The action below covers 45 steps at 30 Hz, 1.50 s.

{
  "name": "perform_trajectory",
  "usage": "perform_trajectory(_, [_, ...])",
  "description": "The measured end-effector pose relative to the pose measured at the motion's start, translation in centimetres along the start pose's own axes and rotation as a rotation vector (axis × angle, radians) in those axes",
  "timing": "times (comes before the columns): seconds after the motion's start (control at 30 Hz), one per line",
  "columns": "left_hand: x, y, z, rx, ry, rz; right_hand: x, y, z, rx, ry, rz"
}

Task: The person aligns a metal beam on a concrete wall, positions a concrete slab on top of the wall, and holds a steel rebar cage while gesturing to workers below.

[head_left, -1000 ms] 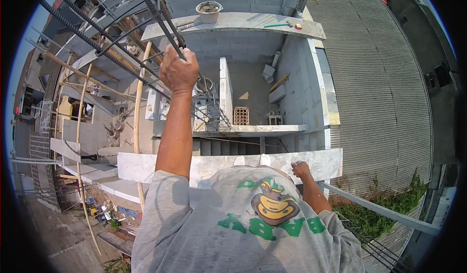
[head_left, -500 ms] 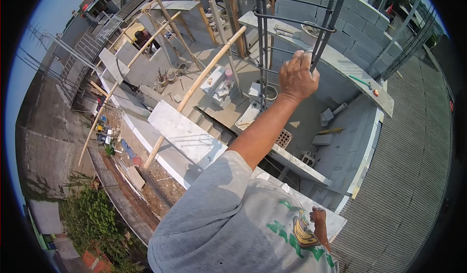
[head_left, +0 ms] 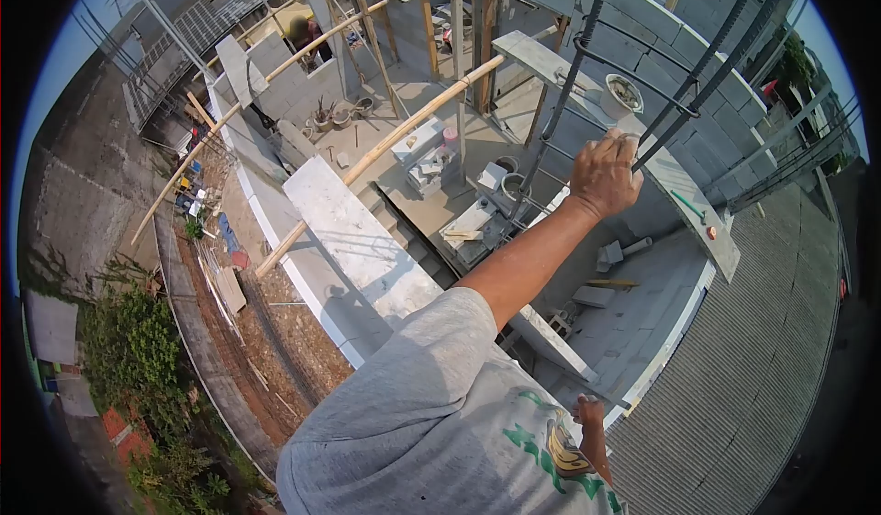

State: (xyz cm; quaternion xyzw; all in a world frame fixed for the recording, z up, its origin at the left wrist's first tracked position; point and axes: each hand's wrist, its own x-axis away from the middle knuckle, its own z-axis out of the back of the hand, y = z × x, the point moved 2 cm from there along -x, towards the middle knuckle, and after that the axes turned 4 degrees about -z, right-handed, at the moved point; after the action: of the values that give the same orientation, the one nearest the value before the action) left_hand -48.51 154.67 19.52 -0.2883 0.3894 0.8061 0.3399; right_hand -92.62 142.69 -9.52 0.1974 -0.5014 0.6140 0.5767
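My left arm stretches forward, and my left hand (head_left: 606, 177) is closed round a dark steel rebar (head_left: 684, 102) of an upright column cage. Ties (head_left: 633, 42) join its bars. Part of the gripped bar is hidden behind my fingers. Low on the right, beside my grey printed shirt (head_left: 459, 423), my right hand (head_left: 588, 411) is small in view with curled fingers; what they hold, if anything, cannot be made out. Just beyond my left hand, a white bucket (head_left: 622, 95) with grey contents stands on a long board (head_left: 674, 162). A green-handled tool (head_left: 688, 205) lies further along it.
A white slab (head_left: 367, 240) and bamboo poles (head_left: 422, 122) span the left side above stairs. Light blocks (head_left: 428, 171) are stacked on the floor below. A person (head_left: 307, 36) is at the far left. Corrugated roofing (head_left: 743, 359) lies right; the ground drops away left.
My view has shifted, so the scene sits differently in it. The rebar cage now leans more to the right, and my left hand, still on it, has moved right and slightly down.
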Motion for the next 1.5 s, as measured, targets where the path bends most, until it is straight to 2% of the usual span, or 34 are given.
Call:
perform_trajectory(0.27, [0.1,0.5,0.1,-0.051,-0.008,0.0,-0.1,-0.6,-0.5,-0.037,-0.05,0.012])
perform_trajectory(0.37, [0.1,0.5,0.1,-0.054,0.083,-0.03,-0.3,-0.2,-0.4,-0.027,-0.048,-0.005])
perform_trajectory(0.57, [0.0,0.5,0.2,-0.066,0.113,-0.044,-1.8,1.6,0.0,-0.027,-0.061,-0.038])
perform_trajectory(1.5, [0.1,0.5,0.1,-0.066,0.084,-0.026,-0.4,-0.1,-0.2,0.051,-0.008,-0.008])
